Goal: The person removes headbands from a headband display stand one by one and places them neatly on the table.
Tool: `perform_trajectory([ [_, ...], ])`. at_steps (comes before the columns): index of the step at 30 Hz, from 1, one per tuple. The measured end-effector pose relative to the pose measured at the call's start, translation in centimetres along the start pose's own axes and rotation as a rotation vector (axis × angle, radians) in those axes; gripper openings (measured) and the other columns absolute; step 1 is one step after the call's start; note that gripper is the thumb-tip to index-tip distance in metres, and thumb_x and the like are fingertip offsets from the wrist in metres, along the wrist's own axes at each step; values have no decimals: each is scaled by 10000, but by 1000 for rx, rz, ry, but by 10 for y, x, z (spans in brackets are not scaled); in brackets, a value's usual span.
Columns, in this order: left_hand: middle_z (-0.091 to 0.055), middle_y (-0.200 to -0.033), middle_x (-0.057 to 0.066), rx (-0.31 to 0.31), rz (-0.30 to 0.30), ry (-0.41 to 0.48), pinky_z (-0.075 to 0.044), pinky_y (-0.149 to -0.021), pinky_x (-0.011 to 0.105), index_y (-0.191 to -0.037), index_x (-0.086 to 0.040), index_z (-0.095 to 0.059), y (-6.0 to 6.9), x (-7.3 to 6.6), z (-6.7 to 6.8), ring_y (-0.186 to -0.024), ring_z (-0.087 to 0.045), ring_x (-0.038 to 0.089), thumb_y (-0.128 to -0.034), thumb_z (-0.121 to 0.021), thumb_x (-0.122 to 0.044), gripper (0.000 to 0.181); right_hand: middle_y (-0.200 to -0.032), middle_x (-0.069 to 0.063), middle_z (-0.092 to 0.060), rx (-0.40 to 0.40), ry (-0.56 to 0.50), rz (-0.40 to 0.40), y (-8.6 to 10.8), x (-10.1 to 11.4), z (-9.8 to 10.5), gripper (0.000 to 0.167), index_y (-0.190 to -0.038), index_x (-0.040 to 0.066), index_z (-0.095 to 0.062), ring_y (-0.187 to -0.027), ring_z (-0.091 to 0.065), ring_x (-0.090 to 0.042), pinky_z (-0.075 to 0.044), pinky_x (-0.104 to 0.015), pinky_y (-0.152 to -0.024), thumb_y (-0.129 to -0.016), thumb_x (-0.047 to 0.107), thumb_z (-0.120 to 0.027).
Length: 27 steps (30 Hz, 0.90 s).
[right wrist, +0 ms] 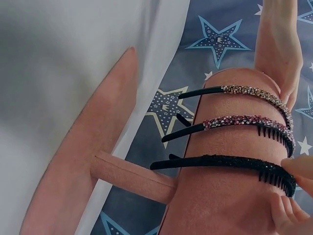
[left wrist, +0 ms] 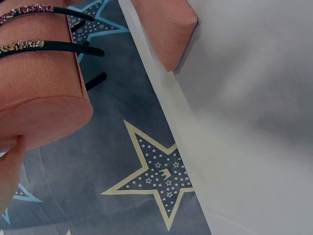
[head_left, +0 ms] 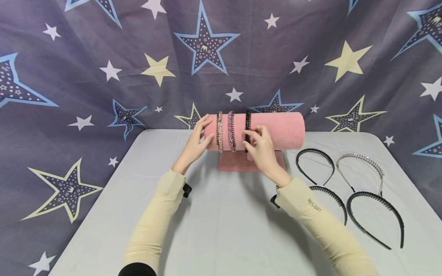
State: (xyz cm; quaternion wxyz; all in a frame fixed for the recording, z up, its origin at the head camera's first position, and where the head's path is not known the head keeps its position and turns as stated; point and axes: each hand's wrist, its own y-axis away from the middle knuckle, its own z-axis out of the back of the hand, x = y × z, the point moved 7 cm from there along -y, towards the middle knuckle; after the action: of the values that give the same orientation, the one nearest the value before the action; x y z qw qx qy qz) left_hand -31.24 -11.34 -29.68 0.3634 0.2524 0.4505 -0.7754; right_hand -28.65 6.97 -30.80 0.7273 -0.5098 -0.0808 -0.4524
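Note:
A pink padded roll (head_left: 284, 130) lies level on a stand with a flat pink base (head_left: 231, 163). Three toothed headbands sit over it: a gold glittery one (head_left: 220, 132), a pink-purple glittery one (head_left: 231, 132) and a black sparkly one (right wrist: 230, 162). My left hand (head_left: 197, 140) grips the roll's left end, beside the gold headband. With thumb and fingers on either side of its band, my right hand (head_left: 260, 147) pinches the black headband. In the right wrist view, the headbands' black tips stick out past the roll, near the stand's post (right wrist: 132, 177).
Several loose headbands lie on the pale-covered table (head_left: 214, 237) at the right, among them a black one (head_left: 312, 150), a silvery beaded one (head_left: 366, 158) and another black one (head_left: 397, 214). A dark star-patterned cloth (head_left: 131, 46) hangs behind the table.

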Motion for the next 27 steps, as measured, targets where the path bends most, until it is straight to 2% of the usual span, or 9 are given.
perform_trajectory([
  [17,-213,-1406,228,0,8,-1,-297,-1020,451,-1271,96,-351,1,2,0,-1281,-246,332,-882,-471,11,416,-1055,-184,-451,-45,-26,5,0,-4,6,257,-992,-29,-622,-715,-522,-209,-494,-287,-627,-737,-46,-654],
  [27,-214,-1413,201,3,18,-5,-295,-1026,434,-1281,82,-347,0,3,0,-1288,-242,313,-889,-468,-7,419,-1041,-187,-487,-106,-22,19,2,-6,11,236,-962,-43,-621,-706,-533,-207,-486,-278,-599,-728,-65,-649],
])
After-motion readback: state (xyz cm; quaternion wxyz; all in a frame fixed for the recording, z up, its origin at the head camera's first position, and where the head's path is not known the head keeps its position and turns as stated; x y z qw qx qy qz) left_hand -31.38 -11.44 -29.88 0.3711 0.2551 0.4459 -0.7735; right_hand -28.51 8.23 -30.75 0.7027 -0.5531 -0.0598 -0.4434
